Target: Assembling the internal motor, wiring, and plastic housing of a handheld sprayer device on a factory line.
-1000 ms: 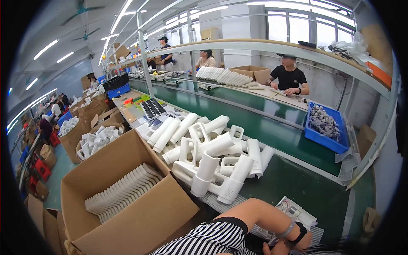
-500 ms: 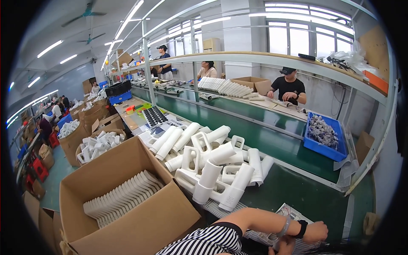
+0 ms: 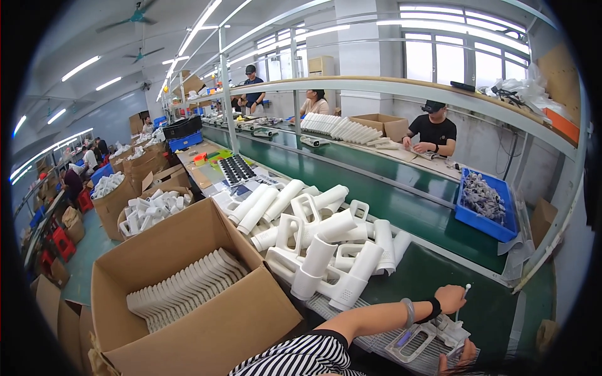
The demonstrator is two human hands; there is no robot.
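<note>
The left hand (image 3: 450, 298) is reaching across the body, clenched around a thin white stick-like tool (image 3: 462, 299) whose tip is poking up above the knuckles; a dark band and a pale bangle are sitting on that wrist; the hand is hovering just above a white plastic housing (image 3: 421, 338) lying on the ribbed mat (image 3: 376, 341) at the near edge of the green tabletop (image 3: 439, 276). Only the fingertips of the right hand (image 3: 461, 357) are peeking in at the bottom edge, touching the housing's near side; whether they are gripping or merely steadying it I cannot tell.

For working on that housing well, I'd say the lower hand should be pinning the part flat against the mat so it isn't sliding, while the tool is coming down upright and gently, aimed into the recess rather than scraping the shell.

Just beyond, a heap of white handle-shaped casings (image 3: 320, 244) is piling up on the tabletop; to the left an open cardboard box (image 3: 188, 294) is holding a neat row of flat white pieces; a blue bin (image 3: 486, 207) is sitting farther right; other people are working along the far side.
</note>
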